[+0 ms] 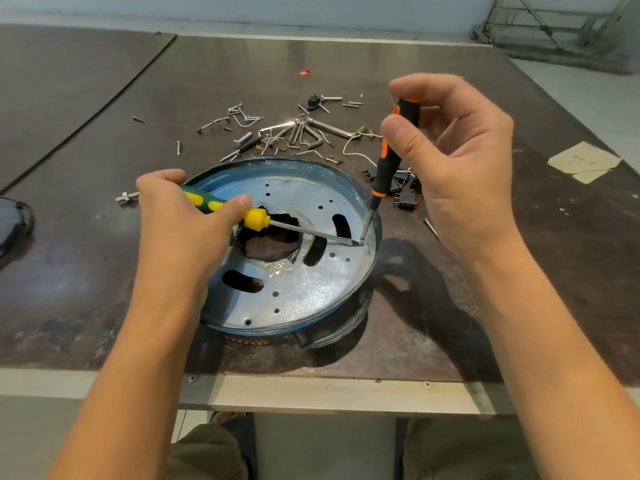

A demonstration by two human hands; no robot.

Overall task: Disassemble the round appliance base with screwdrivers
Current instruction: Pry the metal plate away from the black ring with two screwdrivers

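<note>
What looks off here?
On the round base, the centre opening has a ragged, crumpled edge, unlike the clean slots. Loose screws and clips lie scattered on the table behind it.

You've got 2 drivers: yellow-green screwdriver, orange-black screwdriver. 1 round base. 1 dark lid. 1 red scrap. Loose hardware pile: approx 30+ pcs, too tangled to count.
</note>
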